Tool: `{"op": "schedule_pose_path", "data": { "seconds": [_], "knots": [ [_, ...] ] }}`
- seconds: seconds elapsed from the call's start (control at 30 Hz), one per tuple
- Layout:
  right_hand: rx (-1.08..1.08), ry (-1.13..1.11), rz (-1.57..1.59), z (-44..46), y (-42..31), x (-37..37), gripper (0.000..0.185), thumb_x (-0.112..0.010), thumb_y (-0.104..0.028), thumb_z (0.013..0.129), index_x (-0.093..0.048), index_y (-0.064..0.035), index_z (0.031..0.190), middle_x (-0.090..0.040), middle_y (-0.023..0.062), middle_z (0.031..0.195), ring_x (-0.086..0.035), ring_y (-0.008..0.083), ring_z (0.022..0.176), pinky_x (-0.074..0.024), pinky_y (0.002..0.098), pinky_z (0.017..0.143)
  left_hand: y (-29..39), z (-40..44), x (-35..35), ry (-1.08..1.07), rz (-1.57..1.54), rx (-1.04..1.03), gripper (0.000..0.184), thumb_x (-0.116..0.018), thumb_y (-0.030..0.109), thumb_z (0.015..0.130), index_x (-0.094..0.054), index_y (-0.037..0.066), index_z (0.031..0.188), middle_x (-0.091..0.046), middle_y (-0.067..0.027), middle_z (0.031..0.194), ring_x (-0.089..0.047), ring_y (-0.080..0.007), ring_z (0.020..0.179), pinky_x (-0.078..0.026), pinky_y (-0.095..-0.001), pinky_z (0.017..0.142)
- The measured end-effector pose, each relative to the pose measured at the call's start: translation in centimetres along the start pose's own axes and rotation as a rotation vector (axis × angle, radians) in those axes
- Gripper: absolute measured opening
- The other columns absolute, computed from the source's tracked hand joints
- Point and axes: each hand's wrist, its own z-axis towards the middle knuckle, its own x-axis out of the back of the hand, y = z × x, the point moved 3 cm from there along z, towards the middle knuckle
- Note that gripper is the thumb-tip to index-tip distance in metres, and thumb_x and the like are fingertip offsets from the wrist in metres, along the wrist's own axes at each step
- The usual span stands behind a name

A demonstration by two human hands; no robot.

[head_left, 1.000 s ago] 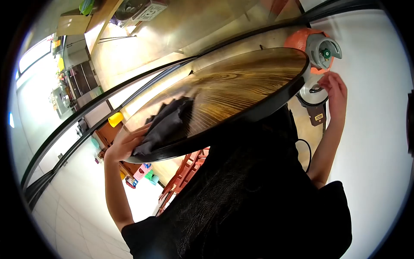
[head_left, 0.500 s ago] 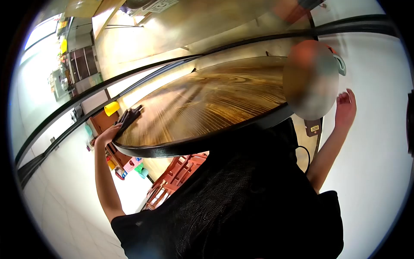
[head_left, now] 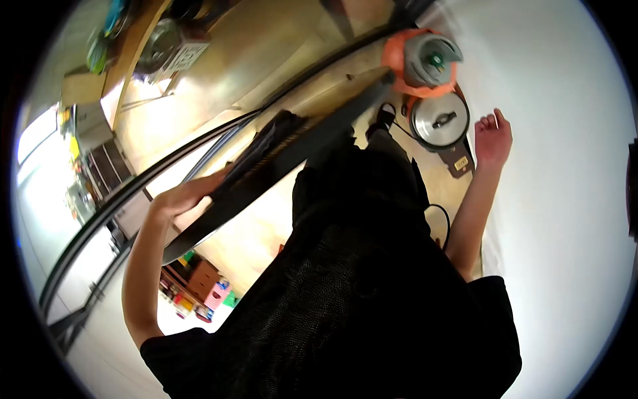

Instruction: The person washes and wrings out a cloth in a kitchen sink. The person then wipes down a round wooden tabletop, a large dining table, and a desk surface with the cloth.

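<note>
The round wooden tabletop (head_left: pixel 266 163) with a thick black rim appears nearly edge-on, slanting from lower left to upper right. My left hand (head_left: pixel 189 196) is at its left part, with its fingers closed on a black cloth (head_left: pixel 266 136) lying bunched over the wood. Part of the hand's grip is hidden by the cloth and rim. Out to the right, my right hand (head_left: pixel 493 136) is raised beside the white wall, empty, its fingers loosely curled and slightly apart. It touches nothing.
A grey gas cylinder (head_left: pixel 425 60) in an orange cover stands at the upper right, beside a round pot with a metal lid (head_left: pixel 440 121). Dark rails (head_left: pixel 143 179) cross the left side. Shelves (head_left: pixel 203 279) with coloured items stand at lower left.
The cloth and my left hand first moved to the tabletop's left edge, then back inward. The view has turned, so the tabletop looks narrower and steeper. My right hand appears further left than half a second ago.
</note>
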Motion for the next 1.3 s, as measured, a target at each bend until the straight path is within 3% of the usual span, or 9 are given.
{"op": "schedule_pose_path", "data": {
  "seconds": [0.07, 0.1, 0.2, 0.33, 0.57, 0.67, 0.8, 1.0, 1.3],
  "knots": [
    [0.051, 0.04, 0.019, -1.4, -1.6, 2.4, 0.021, -0.053, -0.012, 0.091, -0.054, 0.0016, 0.107, -0.049, 0.0062, 0.077, -0.045, 0.0176, 0.073, -0.0414, 0.0292, 0.066, 5.6, 2.2, -1.0, 0.046, 0.156, 0.067, 0.069, -0.029, 0.057, 0.099, -0.022, 0.012, 0.151, -0.02, -0.0107, 0.157, -0.018, -0.0233, 0.145, -0.015, -0.0352, 0.118],
    [0.077, 0.052, 0.025, -1.8, -2.7, 3.8, 0.022, -0.052, -0.012, 0.091, -0.054, 0.0017, 0.108, -0.049, 0.0063, 0.077, -0.046, 0.0178, 0.073, -0.0416, 0.0294, 0.066, 8.0, 4.2, -1.5, 0.012, 0.071, -0.181, 0.066, -0.027, 0.054, 0.1, -0.022, 0.012, 0.151, -0.019, -0.0113, 0.157, -0.018, -0.0237, 0.145, -0.014, -0.0358, 0.118],
    [0.124, 0.173, 0.124, -3.4, -5.2, 10.2, 0.021, -0.051, -0.011, 0.09, -0.054, 0.0014, 0.107, -0.05, 0.0061, 0.076, -0.047, 0.0183, 0.073, -0.0421, 0.0297, 0.066, 15.4, 8.8, -3.7, 0.017, -0.048, -0.366, 0.062, -0.031, 0.049, 0.102, -0.023, 0.013, 0.151, -0.026, -0.0085, 0.155, -0.024, -0.0205, 0.143, -0.018, -0.0305, 0.116],
    [0.189, 0.265, 0.254, -7.1, -7.1, 18.2, 0.018, -0.05, -0.01, 0.09, -0.055, 0.0006, 0.102, -0.049, 0.0049, 0.072, -0.047, 0.0187, 0.068, -0.042, 0.0301, 0.062, 24.1, 14.3, -6.3, -0.022, 0.175, -0.342, 0.062, -0.043, 0.048, 0.098, -0.026, 0.021, 0.151, -0.035, -0.0057, 0.151, -0.037, -0.0164, 0.134, -0.027, -0.0257, 0.109],
    [0.278, 0.357, 0.488, -13.3, -5.8, 27.2, 0.02, -0.052, -0.011, 0.09, -0.054, 0.0022, 0.105, -0.049, 0.0057, 0.071, -0.047, 0.0189, 0.068, -0.0406, 0.0294, 0.063, 28.5, 24.8, -7.6, -0.013, 0.18, -0.255, 0.054, -0.046, 0.03, 0.098, -0.034, 0.015, 0.148, -0.041, -0.0078, 0.147, -0.045, -0.0165, 0.126, -0.034, -0.028, 0.105],
    [0.288, 0.466, 0.544, -15.7, -4.6, 28.5, 0.021, -0.052, -0.011, 0.09, -0.053, 0.0025, 0.105, -0.049, 0.0055, 0.071, -0.046, 0.0182, 0.068, -0.0394, 0.0291, 0.062, 29.1, 27.8, -6.8, 0.023, 0.41, -0.298, 0.052, -0.045, 0.023, 0.096, -0.037, 0.012, 0.146, -0.045, -0.0072, 0.143, -0.047, -0.0171, 0.124, -0.037, -0.029, 0.103],
    [0.273, 0.527, 0.568, -16.9, -3.2, 29.5, 0.021, -0.052, -0.011, 0.089, -0.053, 0.0017, 0.105, -0.048, 0.005, 0.071, -0.044, 0.0177, 0.066, -0.0383, 0.0292, 0.061, 30.7, 25.2, -8.7, 0.285, 1.145, -0.606, 0.04, -0.041, 0.013, 0.093, -0.054, -0.001, 0.128, -0.06, -0.0251, 0.12, -0.058, -0.0365, 0.11, -0.045, -0.0382, 0.094],
    [0.301, 0.457, 0.551, -17.5, -1.3, 28.2, 0.019, -0.052, -0.015, 0.09, -0.055, -0.0002, 0.102, -0.051, 0.0048, 0.07, -0.048, 0.0178, 0.066, -0.0411, 0.029, 0.061, 34.9, 16.8, -14.2, 0.244, 1.655, -0.402, 0.03, -0.044, 0.008, 0.092, -0.061, -0.004, 0.114, -0.063, -0.0269, 0.104, -0.06, -0.0417, 0.097, -0.048, -0.0446, 0.085],
    [0.33, 0.412, 0.138, -23.6, 8.7, 22.3, 0.027, -0.045, -0.024, 0.093, -0.061, -0.0049, 0.106, -0.063, 0.006, 0.078, -0.059, 0.0156, 0.07, -0.0473, 0.0279, 0.069, 32.5, 12.8, -27.1, -0.027, 1.787, -1.207, 0.026, -0.048, 0.01, 0.088, -0.06, 0.006, 0.111, -0.064, -0.0166, 0.087, -0.063, -0.0366, 0.084, -0.05, -0.0457, 0.072]
  ]
}}
